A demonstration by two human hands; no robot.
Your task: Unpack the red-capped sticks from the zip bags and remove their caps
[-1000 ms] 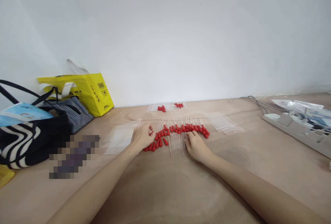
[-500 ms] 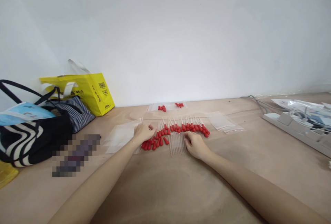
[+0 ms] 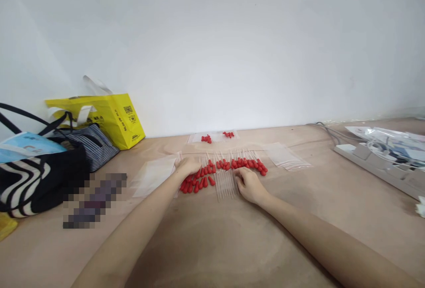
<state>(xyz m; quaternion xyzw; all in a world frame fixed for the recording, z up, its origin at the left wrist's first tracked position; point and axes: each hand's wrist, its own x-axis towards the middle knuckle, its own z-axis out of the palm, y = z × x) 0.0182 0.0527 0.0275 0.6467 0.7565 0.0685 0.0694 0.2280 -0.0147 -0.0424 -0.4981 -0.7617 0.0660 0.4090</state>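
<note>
Droppers with red rubber bulbs (image 3: 247,163) and thin clear tubes lie in a curved row at mid-table. My left hand (image 3: 189,165) is over the row's left end, back of the hand up; its fingers are mostly hidden. Several loose-looking red bulbs (image 3: 195,186) lie just below that hand. My right hand (image 3: 249,184) rests on the table with its fingers curled in, beside a bundle of thin clear tubes (image 3: 226,186). Whatever its fingertips grip is too small to make out.
Clear zip bags lie left (image 3: 154,177) and right (image 3: 287,156) of the droppers. Against the wall is another bag (image 3: 214,136) with red bulbs. A yellow bag (image 3: 126,124) and a black bag (image 3: 40,181) stand left; a power strip (image 3: 375,166) lies right.
My left hand has turned over more and reaches slightly farther onto the droppers, hiding its fingers. My right hand stays by the tubes. The whole view has shifted a little.
</note>
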